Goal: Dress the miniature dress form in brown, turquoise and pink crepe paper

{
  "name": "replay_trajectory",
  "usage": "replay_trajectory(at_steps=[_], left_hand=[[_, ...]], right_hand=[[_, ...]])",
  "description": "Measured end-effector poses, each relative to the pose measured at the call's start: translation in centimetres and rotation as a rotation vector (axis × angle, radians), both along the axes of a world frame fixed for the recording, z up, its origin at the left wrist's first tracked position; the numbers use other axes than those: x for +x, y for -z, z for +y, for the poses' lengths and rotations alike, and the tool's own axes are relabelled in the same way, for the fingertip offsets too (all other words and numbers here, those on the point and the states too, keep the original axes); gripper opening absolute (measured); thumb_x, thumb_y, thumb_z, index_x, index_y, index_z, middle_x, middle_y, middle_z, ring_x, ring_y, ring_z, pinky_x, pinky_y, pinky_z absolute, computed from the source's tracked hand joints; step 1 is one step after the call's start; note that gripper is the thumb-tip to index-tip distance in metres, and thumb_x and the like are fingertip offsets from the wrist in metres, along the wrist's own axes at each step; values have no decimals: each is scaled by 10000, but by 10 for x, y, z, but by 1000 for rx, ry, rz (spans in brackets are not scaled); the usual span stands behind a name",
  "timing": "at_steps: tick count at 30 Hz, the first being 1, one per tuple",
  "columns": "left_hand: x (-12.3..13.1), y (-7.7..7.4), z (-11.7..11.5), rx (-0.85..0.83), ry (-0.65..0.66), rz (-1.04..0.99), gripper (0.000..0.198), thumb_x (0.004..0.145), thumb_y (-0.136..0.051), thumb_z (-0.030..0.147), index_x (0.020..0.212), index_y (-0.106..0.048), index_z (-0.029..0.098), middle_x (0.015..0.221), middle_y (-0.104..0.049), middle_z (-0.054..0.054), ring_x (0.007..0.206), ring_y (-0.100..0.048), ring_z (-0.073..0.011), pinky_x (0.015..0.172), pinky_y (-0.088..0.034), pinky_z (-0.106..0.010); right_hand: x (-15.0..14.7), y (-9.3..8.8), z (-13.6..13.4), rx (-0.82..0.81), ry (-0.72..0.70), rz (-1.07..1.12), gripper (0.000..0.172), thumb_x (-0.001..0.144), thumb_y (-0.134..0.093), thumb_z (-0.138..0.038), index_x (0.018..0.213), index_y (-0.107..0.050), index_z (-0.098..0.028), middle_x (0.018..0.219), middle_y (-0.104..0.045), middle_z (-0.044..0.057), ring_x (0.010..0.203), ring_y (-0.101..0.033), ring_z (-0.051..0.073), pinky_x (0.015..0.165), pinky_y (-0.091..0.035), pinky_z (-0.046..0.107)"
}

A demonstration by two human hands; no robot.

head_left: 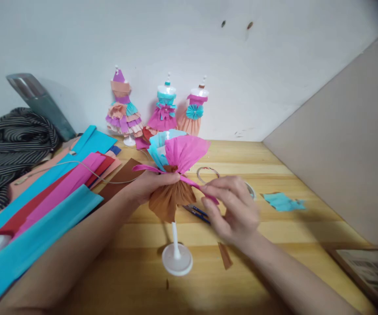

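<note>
A small white mannequin stand (177,258) on the wooden table (274,236) carries a crepe-paper dress: a brown skirt (169,202) below, pink crepe (184,151) and light blue crepe (157,148) fanned out above. My left hand (151,183) is closed around the waist of the dress. A thin pink paper strip (193,183) runs round that waist. My right hand (233,210) pinches the strip's end just right of the skirt.
Three finished paper-dressed mannequins (162,109) stand against the wall. Long crepe sheets in blue, pink, red and brown (54,192) lie at left, beside striped cloth (8,144). Blue-handled scissors (197,212), a tape roll (208,173), blue scraps (283,202) and a brown scrap (224,256) lie on the table.
</note>
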State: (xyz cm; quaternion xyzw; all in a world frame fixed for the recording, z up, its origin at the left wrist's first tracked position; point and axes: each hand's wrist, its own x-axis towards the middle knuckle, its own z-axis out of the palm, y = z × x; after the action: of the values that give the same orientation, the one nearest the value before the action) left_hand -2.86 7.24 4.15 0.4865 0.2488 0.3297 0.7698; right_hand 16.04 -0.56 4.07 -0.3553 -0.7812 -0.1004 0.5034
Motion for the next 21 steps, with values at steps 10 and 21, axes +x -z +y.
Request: replay_trajectory(at_steps=[10, 21], left_hand=[[9, 0, -15, 192, -48, 156, 286, 722, -749, 349, 928, -692, 159, 954, -718, -51, 958, -653, -238, 877, -498, -358], [10, 9, -25, 36, 217, 43, 425, 687, -780, 442, 1007, -715, 169, 1011, -739, -104, 995, -680, -285, 921, -517, -410]], right_hand=[[0, -17, 4, -624, -83, 408, 191, 824, -613, -368, 745, -634, -195, 695, -614, 24, 675, -576, 181, 637, -453, 322], [3, -23, 0, -835, -173, 497, 328, 814, -646, -466, 644, -560, -199, 593, -579, 0, 593, -540, 159, 655, -476, 316]])
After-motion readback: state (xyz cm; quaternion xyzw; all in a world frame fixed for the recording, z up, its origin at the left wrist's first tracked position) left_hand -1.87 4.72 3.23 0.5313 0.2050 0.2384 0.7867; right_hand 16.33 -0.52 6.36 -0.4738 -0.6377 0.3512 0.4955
